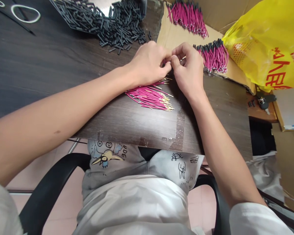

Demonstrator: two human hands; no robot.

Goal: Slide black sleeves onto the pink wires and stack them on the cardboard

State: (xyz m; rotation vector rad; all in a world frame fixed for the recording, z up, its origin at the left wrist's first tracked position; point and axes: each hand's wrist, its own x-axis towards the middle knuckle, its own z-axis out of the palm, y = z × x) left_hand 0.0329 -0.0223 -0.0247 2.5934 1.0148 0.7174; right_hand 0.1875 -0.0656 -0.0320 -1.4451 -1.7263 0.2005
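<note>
Pink wires [149, 97], gold-coloured at their right-hand ends, lie loosely fanned on the dark table [117, 127] before a seated person. Just beyond, the left hand [150, 62] curls closed about a pink strand [164, 61] (only a sliver shows), while the right hand [188, 70], thumb and forefinger drawn together, works close beside its fingertips; what the right one grips cannot be told. Farther off, black tubes [122, 31] spill from a container [145, 8]. At right, a near batch [213, 57] and a far batch [187, 18] of black-ended pink wires rest on cardboard [171, 36] by a yellow bag [264, 42].
</note>
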